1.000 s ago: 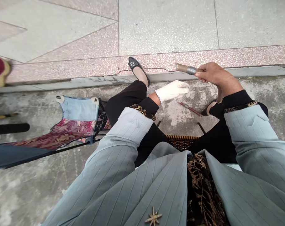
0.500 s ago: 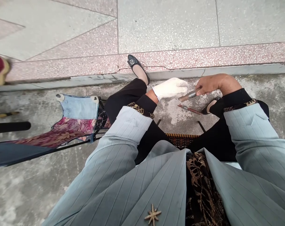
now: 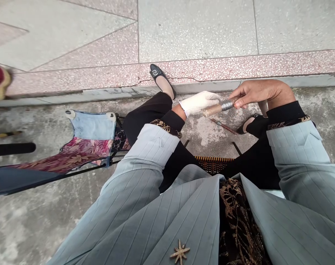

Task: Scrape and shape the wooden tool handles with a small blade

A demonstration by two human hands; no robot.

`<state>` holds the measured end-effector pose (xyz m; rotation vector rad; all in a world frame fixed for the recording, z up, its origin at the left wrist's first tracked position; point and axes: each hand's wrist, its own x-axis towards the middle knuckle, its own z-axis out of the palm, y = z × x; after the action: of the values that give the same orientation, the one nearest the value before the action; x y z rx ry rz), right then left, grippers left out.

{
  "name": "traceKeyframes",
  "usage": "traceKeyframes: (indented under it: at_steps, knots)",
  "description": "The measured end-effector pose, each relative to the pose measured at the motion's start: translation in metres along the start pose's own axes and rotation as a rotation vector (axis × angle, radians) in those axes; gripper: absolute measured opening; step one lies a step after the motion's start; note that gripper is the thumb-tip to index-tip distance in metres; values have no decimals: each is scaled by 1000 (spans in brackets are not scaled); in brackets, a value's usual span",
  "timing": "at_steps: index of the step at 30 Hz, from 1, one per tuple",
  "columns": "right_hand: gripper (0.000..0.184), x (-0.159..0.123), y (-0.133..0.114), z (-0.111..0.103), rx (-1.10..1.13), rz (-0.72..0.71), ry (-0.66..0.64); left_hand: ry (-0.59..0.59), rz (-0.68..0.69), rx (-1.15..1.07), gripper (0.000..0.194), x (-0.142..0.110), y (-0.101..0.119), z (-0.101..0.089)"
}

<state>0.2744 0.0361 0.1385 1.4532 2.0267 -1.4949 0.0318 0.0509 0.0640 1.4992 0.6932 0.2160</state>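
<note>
The right hand (image 3: 262, 94), bare, pinches a wooden handle (image 3: 218, 108) by its metal-wrapped band, fingers closed on it above the concrete floor (image 3: 45, 221). The left hand (image 3: 201, 102), in a white glove, rests against the handle's other end; whether it grips cannot be told. A thin metal rod (image 3: 224, 127) lies on the floor just below. A folding stool (image 3: 81, 145) stands to the left.

Rough grey concrete floor (image 3: 45, 228) down here, a pale chalky patch in front of the knees. On it lies a thin reddish tool (image 3: 224, 127). Left, a folding stool (image 3: 81, 147) with patchwork seat. Beyond the kerb, terrazzo paving (image 3: 195, 29).
</note>
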Motion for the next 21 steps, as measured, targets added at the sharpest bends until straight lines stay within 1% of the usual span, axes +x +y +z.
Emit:
traceKeyframes:
  at_steps: [3, 6, 9, 11, 14, 16, 18, 21]
  knots:
    - [46, -4, -3, 1, 122, -26, 192, -43, 21, -95, 26, 2, -7, 6]
    - [49, 0, -4, 4, 197, -25, 377, -38, 30, -83, 31, 3, -13, 9]
    - [46, 11, -2, 5, 197, 62, 483, -69, 51, -14, 28, 4, -15, 10]
    - [46, 20, 3, 5, 88, 177, 519, -123, 75, 62, 27, 4, -14, 11]
    - [49, 34, 13, 3, -165, 343, 530, -173, 102, 149, 27, 2, -9, 12]
    - [50, 40, 20, 3, -272, 376, 496, -153, 113, 154, 27, 0, -4, 11]
    - [48, 43, 25, 5, -329, 354, 427, -82, 107, 155, 25, -3, 1, 7]
    - [40, 41, 25, 10, -364, 327, 255, 59, 100, 219, 20, -7, 8, -1]
